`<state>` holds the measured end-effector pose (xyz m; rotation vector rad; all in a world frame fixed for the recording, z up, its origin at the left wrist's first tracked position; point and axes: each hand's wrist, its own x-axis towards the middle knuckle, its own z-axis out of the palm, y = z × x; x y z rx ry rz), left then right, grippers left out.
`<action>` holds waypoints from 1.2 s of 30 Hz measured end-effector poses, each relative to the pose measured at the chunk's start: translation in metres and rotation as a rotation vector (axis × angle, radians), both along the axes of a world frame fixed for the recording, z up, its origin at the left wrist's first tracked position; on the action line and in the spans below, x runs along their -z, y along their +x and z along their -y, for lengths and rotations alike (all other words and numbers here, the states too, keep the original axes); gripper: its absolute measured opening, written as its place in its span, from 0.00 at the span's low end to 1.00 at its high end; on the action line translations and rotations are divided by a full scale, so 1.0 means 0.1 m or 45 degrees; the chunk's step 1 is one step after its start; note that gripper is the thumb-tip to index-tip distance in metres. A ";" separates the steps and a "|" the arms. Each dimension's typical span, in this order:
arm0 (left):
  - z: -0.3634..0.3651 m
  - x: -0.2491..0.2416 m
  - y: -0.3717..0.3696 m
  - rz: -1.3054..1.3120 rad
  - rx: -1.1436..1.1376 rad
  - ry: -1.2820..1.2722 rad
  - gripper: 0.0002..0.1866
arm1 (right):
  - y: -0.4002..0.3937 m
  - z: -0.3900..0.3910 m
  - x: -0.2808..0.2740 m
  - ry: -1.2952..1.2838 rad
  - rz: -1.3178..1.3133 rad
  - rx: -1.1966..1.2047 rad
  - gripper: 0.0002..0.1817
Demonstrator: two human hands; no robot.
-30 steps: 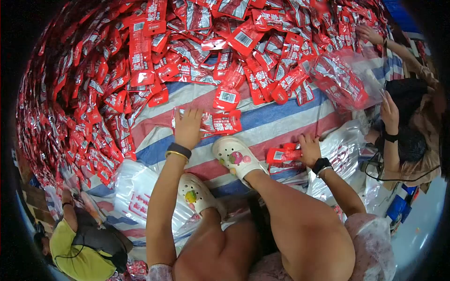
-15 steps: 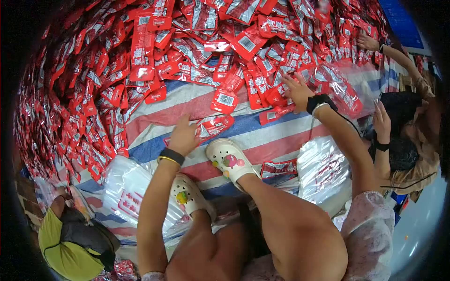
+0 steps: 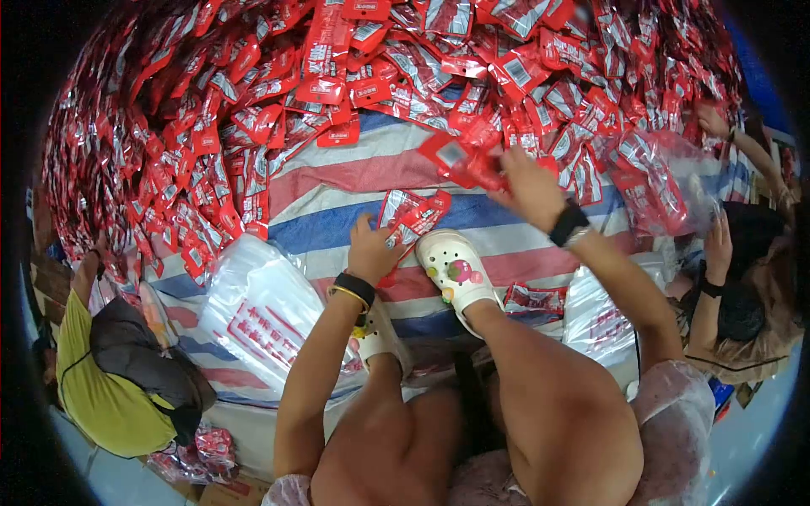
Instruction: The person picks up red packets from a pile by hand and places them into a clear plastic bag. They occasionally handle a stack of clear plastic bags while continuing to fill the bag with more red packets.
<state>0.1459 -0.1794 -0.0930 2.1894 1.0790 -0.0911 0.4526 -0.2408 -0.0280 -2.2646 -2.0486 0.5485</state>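
Note:
Red packets (image 3: pixel 413 218) with clear windows are in my left hand (image 3: pixel 373 251), its fingers wrapped round them just above my left shoe. My right hand (image 3: pixel 531 190) grips more red packets (image 3: pixel 462 162), slightly blurred, over the striped sheet (image 3: pixel 337 175). A large heap of similar packets (image 3: pixel 194 126) spreads beyond both hands. One packet (image 3: pixel 536 298) lies flat beside my right shoe (image 3: pixel 460 270).
Clear plastic bags with red print (image 3: pixel 261 312) lie at the left, and more (image 3: pixel 603 312) under my right forearm. A filled clear bag (image 3: pixel 654 185) is at the right. A co-worker in yellow (image 3: pixel 118 379) sits left; another person's hand (image 3: pixel 718 246) is at right.
My right hand has closed on packets and lifted them from the heap's edge. My left hand now holds more than one packet. The whole view has shifted, with the scene moving right.

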 end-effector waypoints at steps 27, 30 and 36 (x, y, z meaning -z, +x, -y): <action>0.44 -0.01 -0.15 0.206 -0.469 -0.416 0.18 | -0.40 0.26 0.43 -0.037 -0.065 0.056 0.39; 0.37 -0.13 -0.13 0.019 -0.245 -0.175 0.19 | -0.47 0.22 0.46 0.000 -0.134 0.122 0.40; 0.40 0.01 -0.12 0.333 -0.534 -0.203 0.32 | -0.58 0.12 0.44 -0.024 -0.143 0.100 0.41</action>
